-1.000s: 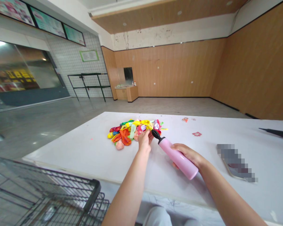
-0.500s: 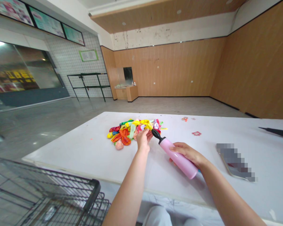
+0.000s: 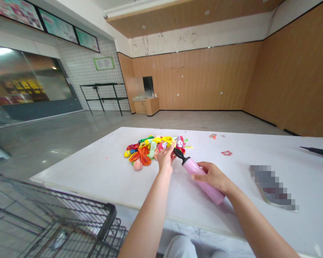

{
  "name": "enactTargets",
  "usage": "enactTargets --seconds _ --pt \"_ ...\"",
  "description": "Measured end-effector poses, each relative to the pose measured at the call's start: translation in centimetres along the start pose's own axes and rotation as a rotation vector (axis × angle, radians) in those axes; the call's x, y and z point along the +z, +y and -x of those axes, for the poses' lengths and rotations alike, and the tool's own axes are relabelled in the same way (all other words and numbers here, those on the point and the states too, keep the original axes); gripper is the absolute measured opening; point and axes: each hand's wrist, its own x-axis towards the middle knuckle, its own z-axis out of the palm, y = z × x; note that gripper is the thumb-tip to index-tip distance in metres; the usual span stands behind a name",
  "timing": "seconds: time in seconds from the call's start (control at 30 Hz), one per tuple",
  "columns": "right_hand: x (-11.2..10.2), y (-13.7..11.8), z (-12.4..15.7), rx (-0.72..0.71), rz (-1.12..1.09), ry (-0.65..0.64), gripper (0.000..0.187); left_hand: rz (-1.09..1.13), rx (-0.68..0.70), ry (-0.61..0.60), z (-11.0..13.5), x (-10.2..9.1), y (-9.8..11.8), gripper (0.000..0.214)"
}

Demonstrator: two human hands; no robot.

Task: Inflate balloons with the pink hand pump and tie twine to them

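Observation:
A pink hand balloon pump (image 3: 210,191) with a black nozzle (image 3: 179,153) lies slantwise above the white table, its nozzle pointing to the far left. My right hand (image 3: 211,175) grips the pump's barrel, thumb on the near side and fingers over the top. Beside the nozzle tip is my left hand (image 3: 166,157), its fingers apart; whether a balloon lies between them is hidden. Just beyond that hand spreads a pile of deflated balloons (image 3: 144,156) in red, orange, yellow, green and other colours.
The white table (image 3: 97,172) carries a blurred-out flat object (image 3: 273,188) at right, a black pointed object (image 3: 317,151) at the right edge, and small red decorations (image 3: 226,153) farther back. A black wire cart (image 3: 107,218) stands against the table at lower left.
My right hand has shifted its grip on the pump, with the thumb now across the barrel. My left hand's fingers have moved slightly up by the nozzle. The view has turned slightly left.

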Motion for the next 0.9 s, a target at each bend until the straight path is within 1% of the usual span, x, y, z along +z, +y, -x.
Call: enactTargets --seconds 0.1,0.27,0.33,0.4,0.47,0.57,0.67,0.77,0.9 --pt "0.0 0.0 0.2 0.020 -0.057 -0.048 0.037 0.067 -0.044 -0.003 -0.3 -0.1 -0.1 0.020" --pt "0.0 -0.2 0.5 0.153 -0.310 -0.191 0.042 0.170 -0.146 -0.006 -0.4 -0.2 -0.1 0.013" --pt "0.1 -0.3 0.6 0.155 -0.357 -0.233 0.042 0.184 -0.182 -0.020 -0.3 -0.2 -0.2 0.011" --pt "0.2 -0.3 0.5 0.138 -0.334 -0.256 0.041 0.189 -0.209 -0.038 -0.2 -0.1 -0.3 0.010" --pt "0.3 -0.4 0.4 0.132 -0.259 -0.219 0.039 0.193 -0.230 -0.054 -0.1 -0.1 -0.4 0.007" --pt "0.4 -0.4 0.2 0.148 -0.137 -0.094 0.032 0.224 -0.272 -0.081 -0.1 0.0 -0.3 0.002" --pt "0.5 -0.2 0.1 0.161 -0.076 -0.007 0.025 0.296 -0.318 -0.119 -0.3 -0.1 -0.4 0.008" --pt "0.5 0.1 -0.1 0.149 -0.053 0.009 0.026 0.364 -0.337 -0.137 -0.7 -0.2 -0.7 0.011" --pt "0.5 0.5 -0.2 0.129 -0.016 0.016 0.027 0.391 -0.352 -0.102 -1.1 -0.2 -1.1 0.009"
